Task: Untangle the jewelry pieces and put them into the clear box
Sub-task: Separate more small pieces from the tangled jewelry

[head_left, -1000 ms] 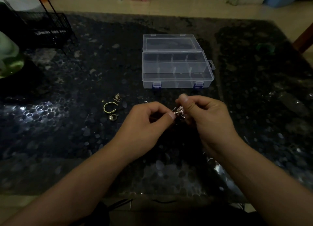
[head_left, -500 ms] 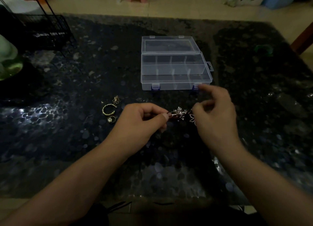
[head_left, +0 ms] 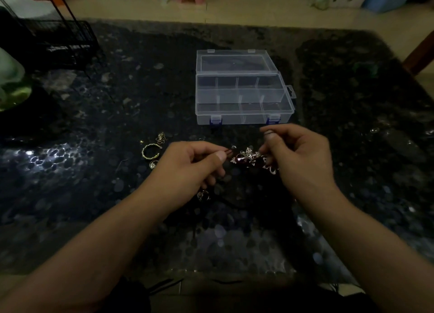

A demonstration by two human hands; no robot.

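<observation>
Since the earlier frame, my right hand (head_left: 303, 157) is curling back in beside the tangled jewelry cluster (head_left: 249, 159), which both hands are pinching above the tabletop (head_left: 352, 124), the left hand (head_left: 192, 167) gripping its left end. I am judging the task barely begun: the clear box (head_left: 244, 99) is lying open and apparently empty, while a gold bangle (head_left: 150, 151) and small pieces are waiting beside it.

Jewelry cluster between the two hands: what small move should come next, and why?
Probably keep easing the hands apart. The left hand pinches one end and the right hand the other, with the cluster bunched between them, seemingly not yet separated. The box lies open just beyond, its compartments apparently empty, so nothing is ready to drop in.
</observation>
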